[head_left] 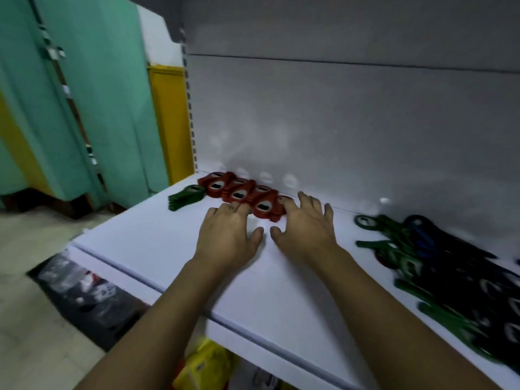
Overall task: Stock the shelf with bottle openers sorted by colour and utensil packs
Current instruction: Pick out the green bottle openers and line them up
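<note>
Several red bottle openers (pixel 239 191) lie in an overlapping row along the back of the white shelf (pixel 168 249). A small stack of green openers (pixel 185 197) sits at the row's left end. My left hand (pixel 229 237) rests palm down with its fingertips touching the front of the red row. My right hand (pixel 308 226) lies beside it, fingers spread, touching the row's right end. Neither hand grips anything. A loose pile of green, blue and black openers (pixel 439 266) covers the shelf's right side.
The grey back panel (pixel 337 122) rises behind the shelf. A yellow package (pixel 202 364) shows on the level below the shelf edge. Dark bagged goods (pixel 84 288) lie on the tiled floor at left, near teal panels (pixel 98 94).
</note>
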